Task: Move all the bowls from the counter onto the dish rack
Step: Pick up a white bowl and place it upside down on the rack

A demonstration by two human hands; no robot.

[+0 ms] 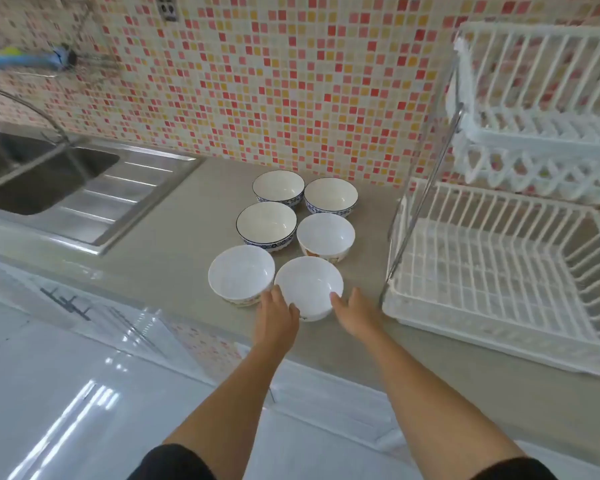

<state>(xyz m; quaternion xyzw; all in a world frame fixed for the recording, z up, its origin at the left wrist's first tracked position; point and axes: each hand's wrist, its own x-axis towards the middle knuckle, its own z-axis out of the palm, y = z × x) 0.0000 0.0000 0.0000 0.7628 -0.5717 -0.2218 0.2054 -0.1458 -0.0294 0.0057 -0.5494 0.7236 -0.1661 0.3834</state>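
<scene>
Both hands flank the nearest bowl [308, 287] on the counter [174, 258]: left hand [277, 315] touching its near-left side, right hand [355, 315] open at its right. The rack [499, 271] stands empty just right, nearer the right hand.

steel sink [49, 174] left; mosaic tile wall [274, 81] behind.

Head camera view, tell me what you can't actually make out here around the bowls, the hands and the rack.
- Nearest bowl: lower wall pattern hidden by left hand and right hand.
- Whether the hands grip it: fingertips hidden behind the bowl.
- Dish rack: right side and upper tier cut off by the frame edge.
- Sink: left part cut off.
- Blue object on the wall ledge: too blurred to identify.
</scene>
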